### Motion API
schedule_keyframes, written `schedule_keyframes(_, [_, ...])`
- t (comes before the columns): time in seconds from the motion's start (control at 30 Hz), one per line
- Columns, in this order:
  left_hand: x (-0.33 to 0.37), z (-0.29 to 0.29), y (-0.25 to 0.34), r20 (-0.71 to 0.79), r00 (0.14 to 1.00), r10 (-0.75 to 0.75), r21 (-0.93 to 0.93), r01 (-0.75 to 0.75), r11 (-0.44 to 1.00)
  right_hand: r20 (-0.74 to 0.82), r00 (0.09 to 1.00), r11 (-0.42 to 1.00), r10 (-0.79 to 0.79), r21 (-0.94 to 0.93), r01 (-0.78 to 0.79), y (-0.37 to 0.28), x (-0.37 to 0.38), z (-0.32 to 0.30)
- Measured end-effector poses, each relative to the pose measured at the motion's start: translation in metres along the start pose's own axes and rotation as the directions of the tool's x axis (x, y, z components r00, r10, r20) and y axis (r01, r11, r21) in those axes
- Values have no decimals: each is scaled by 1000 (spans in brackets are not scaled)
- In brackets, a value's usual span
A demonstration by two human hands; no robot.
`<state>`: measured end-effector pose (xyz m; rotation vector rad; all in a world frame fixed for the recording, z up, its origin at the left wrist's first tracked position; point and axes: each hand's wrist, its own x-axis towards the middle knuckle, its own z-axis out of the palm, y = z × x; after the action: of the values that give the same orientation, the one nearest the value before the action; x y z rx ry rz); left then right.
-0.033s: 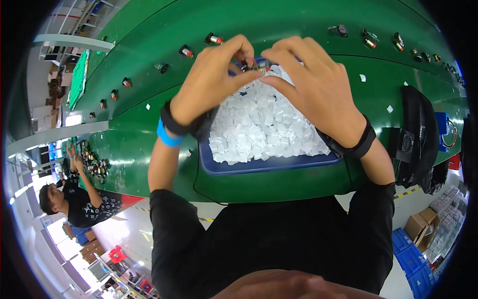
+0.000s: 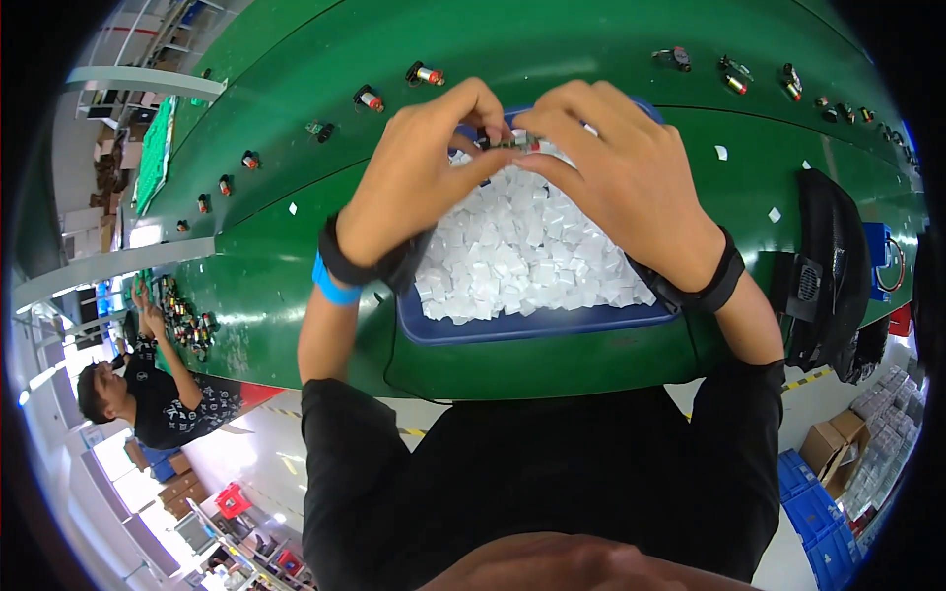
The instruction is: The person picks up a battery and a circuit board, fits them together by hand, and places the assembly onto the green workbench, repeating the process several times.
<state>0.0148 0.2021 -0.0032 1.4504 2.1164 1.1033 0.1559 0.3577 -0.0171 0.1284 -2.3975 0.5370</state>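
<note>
We pinch a part (image 2: 510, 144) with left hand (image 2: 426, 169) and right hand (image 2: 633, 175) | both nearly closed on it | tray (image 2: 552, 329) below

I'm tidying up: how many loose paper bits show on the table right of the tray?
3: leftmost bit, rightmost bit, and nearest bit, lower, between those two. Others may be hidden.
</note>
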Motion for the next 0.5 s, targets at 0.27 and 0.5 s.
schedule_keyframes(0.27, [-34,-11,13,-187,832,522,498,-378,780,-36,995,990,-97,98,100,-2,-4,3])
schedule_keyframes(0.5, [-41,-29,-8,84,980,-182,-649,192,736,-52,968,964,-246,89,250,-5,-7,-2])
